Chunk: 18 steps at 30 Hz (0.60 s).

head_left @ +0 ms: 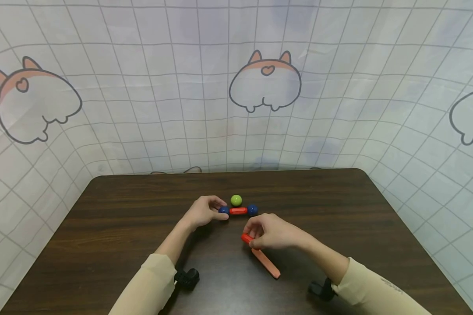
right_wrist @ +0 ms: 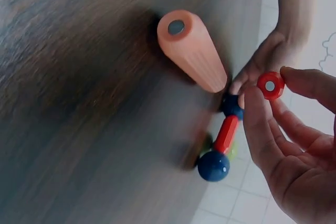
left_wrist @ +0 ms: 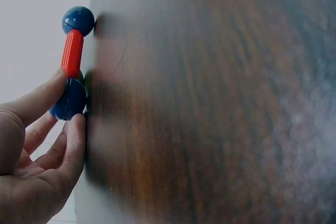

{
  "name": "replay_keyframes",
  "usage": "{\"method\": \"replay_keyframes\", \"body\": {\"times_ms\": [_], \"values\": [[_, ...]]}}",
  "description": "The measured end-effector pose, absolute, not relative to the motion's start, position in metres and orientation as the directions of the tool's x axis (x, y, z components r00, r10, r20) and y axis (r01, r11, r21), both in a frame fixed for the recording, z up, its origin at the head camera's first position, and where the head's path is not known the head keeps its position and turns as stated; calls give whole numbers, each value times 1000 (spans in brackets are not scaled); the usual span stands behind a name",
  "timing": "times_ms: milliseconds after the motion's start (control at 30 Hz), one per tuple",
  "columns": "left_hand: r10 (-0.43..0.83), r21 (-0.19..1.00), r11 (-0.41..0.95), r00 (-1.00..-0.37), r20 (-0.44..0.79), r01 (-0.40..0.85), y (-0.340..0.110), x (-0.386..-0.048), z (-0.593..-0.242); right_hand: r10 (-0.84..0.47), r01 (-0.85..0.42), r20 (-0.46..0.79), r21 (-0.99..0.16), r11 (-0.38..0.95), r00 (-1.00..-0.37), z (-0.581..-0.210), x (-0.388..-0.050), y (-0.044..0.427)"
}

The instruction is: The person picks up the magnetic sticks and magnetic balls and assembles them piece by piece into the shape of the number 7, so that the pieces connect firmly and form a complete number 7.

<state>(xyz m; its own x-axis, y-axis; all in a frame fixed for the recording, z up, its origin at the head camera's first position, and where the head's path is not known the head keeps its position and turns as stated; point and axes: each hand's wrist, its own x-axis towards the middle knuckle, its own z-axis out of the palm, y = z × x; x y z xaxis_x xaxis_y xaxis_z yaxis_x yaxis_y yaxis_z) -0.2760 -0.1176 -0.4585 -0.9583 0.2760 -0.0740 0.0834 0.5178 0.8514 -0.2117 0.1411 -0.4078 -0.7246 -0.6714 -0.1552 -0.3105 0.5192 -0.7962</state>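
Note:
A red rod (head_left: pixel 238 211) joins two blue balls, the right one (head_left: pixel 252 210) and the left one (left_wrist: pixel 70 99). Thumb and fingers of my left hand (head_left: pixel 206 211) pinch the left ball. My right hand (head_left: pixel 273 232) pinches a second red rod (head_left: pixel 247 238) nearer the table's front; its metal end faces the camera in the right wrist view (right_wrist: pixel 270 86). Just behind the joined rod sits a green ball (head_left: pixel 236 200). An orange rod (head_left: pixel 266 263) lies below my right hand, a metal disc showing on its end in the right wrist view.
The dark wooden table (head_left: pixel 114 227) reaches back to a white grid-patterned cloth (head_left: pixel 161 109) with cartoon animals on it. Thin dark cables (head_left: pixel 193 169) show at the table's back edge. Both wrists wear black camera mounts.

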Motion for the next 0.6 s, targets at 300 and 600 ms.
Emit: {"method": "replay_keyframes", "body": {"times_ms": [300,600], "values": [[272,856,512,-959,-85,69,-118,-276,-459,-691,-336,-143,-793,508,-709,-411,-210,128],[275,852,519,-957,-89,70,-118,-276,-456,-697,-296,-149,-828,475,-702,-415,-205,117]]}}
